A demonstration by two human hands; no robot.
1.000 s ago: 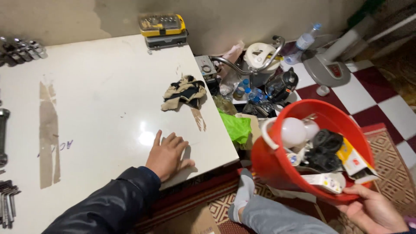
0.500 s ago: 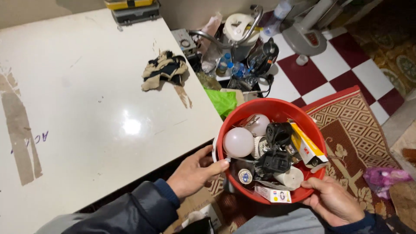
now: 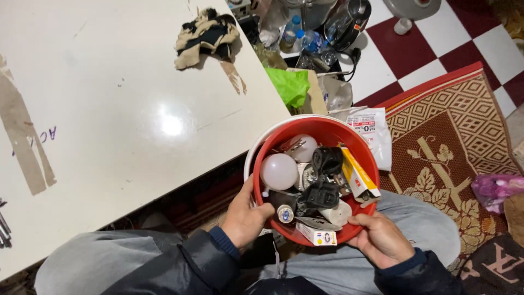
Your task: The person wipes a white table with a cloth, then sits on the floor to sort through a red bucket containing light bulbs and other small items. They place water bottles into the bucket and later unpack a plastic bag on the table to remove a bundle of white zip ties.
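A red plastic bucket (image 3: 325,131) rests on my lap between both hands. My left hand (image 3: 244,217) grips its near left rim, thumb hooked over the edge. My right hand (image 3: 380,239) holds the near right rim. Inside lie a white round bulb (image 3: 279,171), a second pale bulb (image 3: 303,146), black plugs and adapters (image 3: 323,180), a yellow-and-white carton (image 3: 358,177) and a small white box (image 3: 317,235).
A white table (image 3: 109,125) fills the left, with a rag (image 3: 207,35) near its far edge and metal tools (image 3: 4,229) at the left. Bottles, a green bag (image 3: 290,86) and a kettle clutter the tiled floor. A patterned rug (image 3: 447,142) lies right.
The bucket came from my right side onto my lap. My left hand left the table edge and took the bucket's rim; my view tilted further down.
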